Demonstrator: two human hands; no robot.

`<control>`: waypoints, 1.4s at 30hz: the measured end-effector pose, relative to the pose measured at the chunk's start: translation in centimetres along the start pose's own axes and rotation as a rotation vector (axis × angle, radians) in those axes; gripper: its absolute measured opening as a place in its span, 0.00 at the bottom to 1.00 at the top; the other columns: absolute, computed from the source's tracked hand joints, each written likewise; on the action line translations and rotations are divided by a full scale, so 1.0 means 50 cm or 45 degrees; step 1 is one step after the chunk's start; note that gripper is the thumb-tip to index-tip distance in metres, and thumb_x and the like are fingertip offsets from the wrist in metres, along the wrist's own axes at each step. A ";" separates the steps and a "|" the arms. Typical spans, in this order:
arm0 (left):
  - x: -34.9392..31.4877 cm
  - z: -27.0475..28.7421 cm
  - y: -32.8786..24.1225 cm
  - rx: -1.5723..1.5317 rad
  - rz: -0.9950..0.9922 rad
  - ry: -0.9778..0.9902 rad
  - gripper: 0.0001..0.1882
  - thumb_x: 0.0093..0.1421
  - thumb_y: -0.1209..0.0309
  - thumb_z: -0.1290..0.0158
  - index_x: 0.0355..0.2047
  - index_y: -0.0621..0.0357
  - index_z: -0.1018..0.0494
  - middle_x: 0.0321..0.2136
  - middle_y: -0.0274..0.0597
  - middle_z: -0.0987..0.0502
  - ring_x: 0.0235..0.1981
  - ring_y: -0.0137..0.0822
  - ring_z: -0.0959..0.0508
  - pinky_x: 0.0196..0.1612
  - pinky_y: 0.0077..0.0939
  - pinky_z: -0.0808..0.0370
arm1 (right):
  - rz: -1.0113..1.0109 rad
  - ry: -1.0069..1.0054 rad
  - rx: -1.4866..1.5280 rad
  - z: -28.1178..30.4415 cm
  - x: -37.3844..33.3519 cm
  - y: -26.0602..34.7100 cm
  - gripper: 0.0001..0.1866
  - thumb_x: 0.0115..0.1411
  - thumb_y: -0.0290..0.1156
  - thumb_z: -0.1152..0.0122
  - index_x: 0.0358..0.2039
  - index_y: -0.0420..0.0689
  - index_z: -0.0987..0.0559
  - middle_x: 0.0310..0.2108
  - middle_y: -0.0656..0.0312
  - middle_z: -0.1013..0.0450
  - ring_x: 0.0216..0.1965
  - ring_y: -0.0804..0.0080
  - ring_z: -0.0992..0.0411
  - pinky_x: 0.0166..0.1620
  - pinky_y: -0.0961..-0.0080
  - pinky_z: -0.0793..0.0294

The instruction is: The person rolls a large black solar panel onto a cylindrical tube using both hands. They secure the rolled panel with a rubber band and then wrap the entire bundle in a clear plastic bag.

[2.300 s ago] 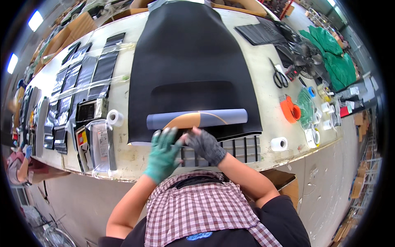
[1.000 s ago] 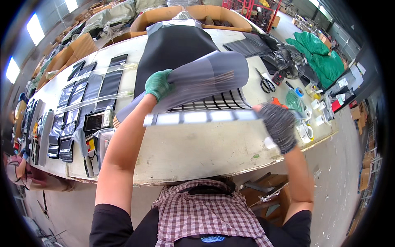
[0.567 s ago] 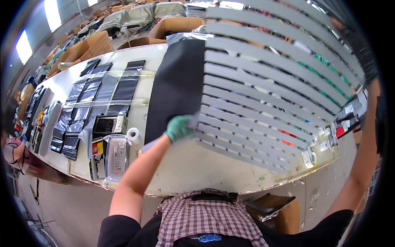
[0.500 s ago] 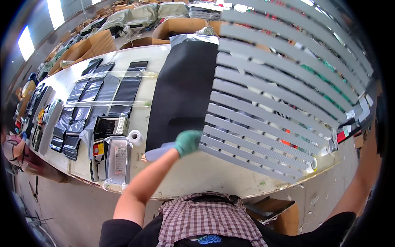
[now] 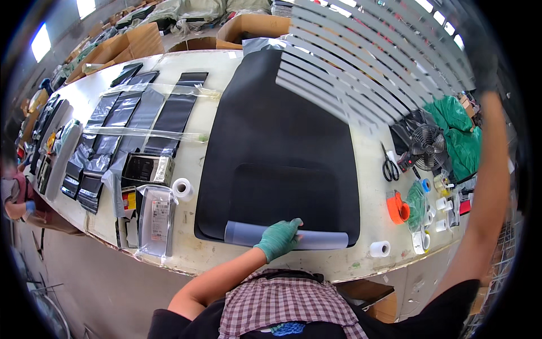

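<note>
My left hand [image 5: 280, 240], in a green glove, is closed over the middle of a rolled bluish-grey plastic sheet [image 5: 324, 240]. The roll lies across the near edge of a large black mat [image 5: 271, 141] on the table. Raised at the far upper right, my right hand [image 5: 483, 65] is dark and smeared by motion; it grips the side of a grey slatted panel [image 5: 361, 62]. The panel hangs tilted in the air over the far right part of the mat, hiding its far right corner.
Flat black packages [image 5: 175, 118] lie at the left, beside a clear-wrapped tray [image 5: 157, 220] and a white roll [image 5: 182, 189]. Scissors [image 5: 389, 166], a black fan [image 5: 428, 147], an orange tape dispenser [image 5: 397, 208] and green bags [image 5: 463, 147] stand right. Cardboard boxes [image 5: 254, 28] line the back.
The slatted panel has risen up and away, uncovering the mat's right side and the tools there. My left hand has come nearer and to the right with the rolled sheet.
</note>
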State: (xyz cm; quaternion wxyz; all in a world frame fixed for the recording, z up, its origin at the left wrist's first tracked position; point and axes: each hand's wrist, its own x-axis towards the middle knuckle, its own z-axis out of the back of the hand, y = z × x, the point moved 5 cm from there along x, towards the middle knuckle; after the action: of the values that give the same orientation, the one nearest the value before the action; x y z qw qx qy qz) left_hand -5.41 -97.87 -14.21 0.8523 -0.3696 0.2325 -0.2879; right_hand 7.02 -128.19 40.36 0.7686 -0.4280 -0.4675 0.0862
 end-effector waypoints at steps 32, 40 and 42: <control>0.040 0.260 0.385 0.187 1.093 -0.612 0.31 0.59 0.41 0.49 0.35 0.63 0.25 0.37 0.57 0.20 0.42 0.55 0.21 0.48 0.46 0.26 | -1.147 1.402 1.142 -0.235 -0.870 0.901 0.40 0.55 0.60 0.39 0.54 0.35 0.29 0.46 0.43 0.25 0.50 0.49 0.27 0.54 0.61 0.28; 0.046 0.257 0.354 0.551 0.883 -1.076 0.28 0.58 0.43 0.45 0.29 0.61 0.28 0.34 0.56 0.25 0.39 0.55 0.24 0.42 0.47 0.27 | -1.203 1.610 1.441 -0.314 -0.907 0.907 0.39 0.56 0.66 0.45 0.48 0.39 0.23 0.46 0.41 0.25 0.50 0.45 0.27 0.52 0.58 0.28; 0.033 0.258 0.361 0.082 0.877 -1.008 0.27 0.58 0.46 0.43 0.26 0.61 0.31 0.25 0.51 0.25 0.29 0.52 0.24 0.35 0.45 0.27 | -1.274 1.376 1.488 -0.286 -0.900 0.888 0.35 0.55 0.60 0.39 0.48 0.40 0.24 0.44 0.45 0.23 0.47 0.51 0.24 0.50 0.62 0.27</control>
State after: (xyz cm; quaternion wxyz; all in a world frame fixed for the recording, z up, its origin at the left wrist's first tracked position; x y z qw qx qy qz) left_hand 9.40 -82.44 -20.30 0.9312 -0.3257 -0.0082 0.1637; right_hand 5.57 -132.95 -24.24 0.9222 0.2945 -0.0595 -0.2436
